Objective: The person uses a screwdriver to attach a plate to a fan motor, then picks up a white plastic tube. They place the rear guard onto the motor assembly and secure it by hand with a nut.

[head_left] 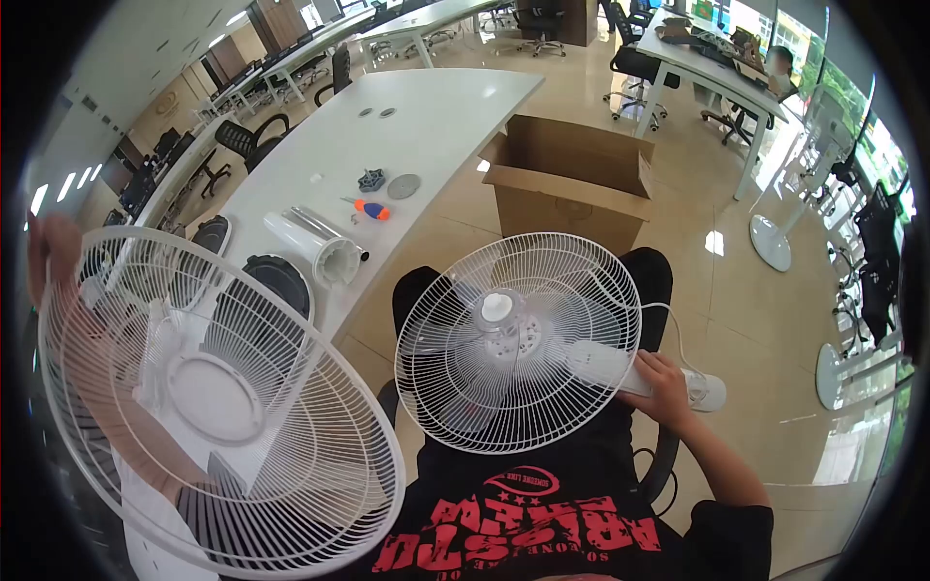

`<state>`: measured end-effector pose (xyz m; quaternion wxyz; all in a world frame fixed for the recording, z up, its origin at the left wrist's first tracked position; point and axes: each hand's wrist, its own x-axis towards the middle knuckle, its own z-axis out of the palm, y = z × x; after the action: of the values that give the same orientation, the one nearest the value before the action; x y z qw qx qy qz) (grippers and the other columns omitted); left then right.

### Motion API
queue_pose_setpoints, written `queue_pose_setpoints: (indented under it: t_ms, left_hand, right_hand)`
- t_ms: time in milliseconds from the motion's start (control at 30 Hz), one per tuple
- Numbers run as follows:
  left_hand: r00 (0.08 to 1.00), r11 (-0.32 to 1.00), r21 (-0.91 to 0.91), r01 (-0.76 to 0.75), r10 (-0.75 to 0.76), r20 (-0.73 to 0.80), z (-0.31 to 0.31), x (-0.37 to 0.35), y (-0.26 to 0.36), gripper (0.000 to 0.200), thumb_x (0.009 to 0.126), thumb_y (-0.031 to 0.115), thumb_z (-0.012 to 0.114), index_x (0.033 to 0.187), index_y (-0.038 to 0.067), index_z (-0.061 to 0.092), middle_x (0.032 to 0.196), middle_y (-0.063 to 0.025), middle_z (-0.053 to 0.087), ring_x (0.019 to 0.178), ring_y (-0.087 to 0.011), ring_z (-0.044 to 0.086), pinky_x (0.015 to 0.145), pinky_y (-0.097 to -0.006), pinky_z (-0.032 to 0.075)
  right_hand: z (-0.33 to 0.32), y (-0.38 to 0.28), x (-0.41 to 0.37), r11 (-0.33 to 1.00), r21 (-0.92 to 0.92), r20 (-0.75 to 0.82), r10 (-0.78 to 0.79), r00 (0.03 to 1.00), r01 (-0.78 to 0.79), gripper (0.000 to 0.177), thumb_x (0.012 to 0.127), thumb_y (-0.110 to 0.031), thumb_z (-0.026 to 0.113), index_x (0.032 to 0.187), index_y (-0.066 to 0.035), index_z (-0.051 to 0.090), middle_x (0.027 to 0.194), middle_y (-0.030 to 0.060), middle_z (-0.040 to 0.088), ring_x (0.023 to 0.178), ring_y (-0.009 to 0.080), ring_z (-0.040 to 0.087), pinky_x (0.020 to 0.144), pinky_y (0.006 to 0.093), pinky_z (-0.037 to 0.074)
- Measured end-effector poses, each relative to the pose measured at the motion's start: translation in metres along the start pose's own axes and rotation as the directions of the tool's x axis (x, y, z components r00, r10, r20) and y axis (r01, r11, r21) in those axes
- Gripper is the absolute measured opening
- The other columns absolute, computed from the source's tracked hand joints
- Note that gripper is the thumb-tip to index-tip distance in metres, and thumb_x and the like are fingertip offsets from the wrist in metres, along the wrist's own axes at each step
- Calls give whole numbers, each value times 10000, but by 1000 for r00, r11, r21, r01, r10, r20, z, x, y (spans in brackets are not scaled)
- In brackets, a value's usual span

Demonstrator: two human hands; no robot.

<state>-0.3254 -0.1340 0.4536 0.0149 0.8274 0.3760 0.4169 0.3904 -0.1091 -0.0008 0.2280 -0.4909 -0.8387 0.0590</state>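
My left hand, at the far left, grips the rim of a loose white fan grille, which is raised and tilted beside my body. Through its wires my left forearm shows. On my lap rests the fan head, with another round wire grille, a white hub in the middle and translucent blades. My right hand is closed around the white neck below the fan's motor. A white cord curves past the neck's end.
A white table on the left bears an orange-and-blue screwdriver, a grey knob-like part, a grey disc, white tubes and a dark round base. An open cardboard box stands ahead; a person sits farther back.
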Motion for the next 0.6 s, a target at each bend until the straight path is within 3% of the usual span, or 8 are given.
queue_pose_setpoints:
  t_ms: [233,367,433,467,500,567,600]
  left_hand:
    - [973,986,-76,146,-157,-172,-89,26,-62,311,1042,251,550,1277,52,501,1079,-55,604,881,-110,569,783,-254,416]
    - [958,980,-198,-16,-41,-282,-112,65,-98,460,1065,244,527,1474,34,538,1237,-72,681,1010,-102,639,874,-235,463]
    - [780,999,-10,39,-36,-625,-69,86,-90,537,1037,311,546,1504,47,516,1369,-99,634,1213,-153,595,1043,-311,437]
    - [806,960,281,8,161,-570,-73,110,-111,550,1030,334,550,1504,56,520,1419,-103,606,1286,-173,564,1084,-328,423]
    - [797,837,547,-32,351,-491,-77,133,-133,563,1023,358,555,1504,66,524,1469,-107,579,1359,-193,534,1125,-346,409]
    - [730,975,222,12,143,-668,-29,174,-157,359,1032,303,531,1182,52,739,1211,-176,730,1084,-243,711,882,-351,537]
    - [695,964,145,225,-54,-717,34,180,-119,541,992,390,568,1440,90,617,1403,-62,636,1317,-178,537,1129,-364,364]
  right_hand:
    - [0,-3,-2,1000,20,-12,-22,1000,22,748,710,-395,879,1290,12,639,1257,152,664,1091,374,640,942,478,515]
    - [5,1,-3,1000,4,-25,-22,999,22,743,709,-386,881,1288,7,632,1268,155,653,1099,371,634,943,479,509]
    - [4,0,-4,1000,11,-9,-5,1000,5,737,709,-381,880,1285,6,630,1269,157,651,1102,372,632,947,480,507]
    - [3,-1,-2,1000,12,-4,-1,1000,1,734,710,-379,879,1282,6,630,1267,158,650,1101,373,631,948,480,506]
    - [3,-2,-3,1000,18,9,4,1000,-4,730,710,-377,879,1280,5,629,1265,159,650,1100,375,631,950,481,505]
    - [4,0,-3,1000,20,29,9,1000,-10,735,698,-366,880,1280,4,627,1260,163,649,1098,379,628,951,484,504]
    - [6,2,-2,1000,19,37,8,999,-9,738,692,-361,881,1280,4,626,1258,165,649,1097,381,626,951,485,503]
